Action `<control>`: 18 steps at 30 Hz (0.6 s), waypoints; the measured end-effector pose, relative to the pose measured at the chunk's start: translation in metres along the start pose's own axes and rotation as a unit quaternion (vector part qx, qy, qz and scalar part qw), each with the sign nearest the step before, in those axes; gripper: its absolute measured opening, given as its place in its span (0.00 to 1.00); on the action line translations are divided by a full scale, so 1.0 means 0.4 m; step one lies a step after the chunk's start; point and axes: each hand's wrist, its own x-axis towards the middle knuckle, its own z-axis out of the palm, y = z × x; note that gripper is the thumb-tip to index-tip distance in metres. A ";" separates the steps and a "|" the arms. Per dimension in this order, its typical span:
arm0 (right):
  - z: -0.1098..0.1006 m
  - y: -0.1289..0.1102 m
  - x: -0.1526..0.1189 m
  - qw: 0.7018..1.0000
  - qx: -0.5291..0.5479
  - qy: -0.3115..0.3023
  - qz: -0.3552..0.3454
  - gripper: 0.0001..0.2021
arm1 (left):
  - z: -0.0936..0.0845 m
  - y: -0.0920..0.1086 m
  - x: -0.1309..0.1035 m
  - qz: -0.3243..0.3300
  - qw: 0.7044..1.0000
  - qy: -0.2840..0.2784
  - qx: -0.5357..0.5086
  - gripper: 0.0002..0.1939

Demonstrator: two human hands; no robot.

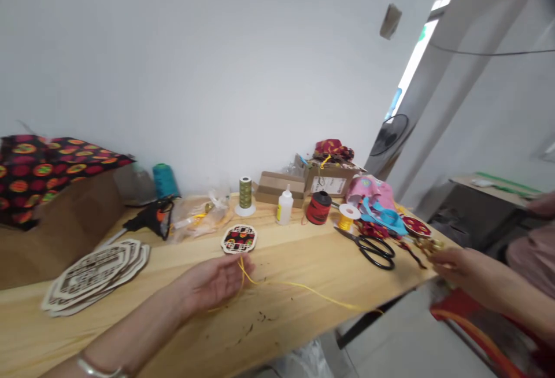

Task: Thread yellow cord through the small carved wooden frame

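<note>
My left hand (217,280), palm up with curled fingers, pinches a yellow cord (299,286) near a small octagonal wooden piece with patterned fabric (239,239). The cord trails right across the table to its front edge. At the table's right edge, my right hand (448,262) reaches to a cluster of small gold-coloured bits (428,245); its fingertips are blurred, and whether it grips any of them cannot be made out. Black-handled scissors (375,251) lie to the left of that hand.
Stacked wooden lattice panels (93,274) and a black glue gun (151,218) are at the left. Behind stand a green thread spool (245,193), a white bottle (285,207), a red spool (318,208) and a yellow spool (347,216). A person sits at far right.
</note>
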 end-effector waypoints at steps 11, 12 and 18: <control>0.313 -0.646 0.217 0.944 0.197 -0.139 -0.225 0.12 | 0.001 -0.036 -0.021 -0.032 0.992 -0.058 0.108 0.07; 0.323 -0.659 0.232 0.947 0.182 -0.138 -0.227 0.12 | 0.006 -0.032 -0.020 -0.039 0.992 -0.056 0.109 0.08; 0.349 -0.648 0.255 0.938 0.158 -0.219 -0.218 0.11 | 0.016 -0.005 0.008 -0.066 0.989 -0.073 0.108 0.11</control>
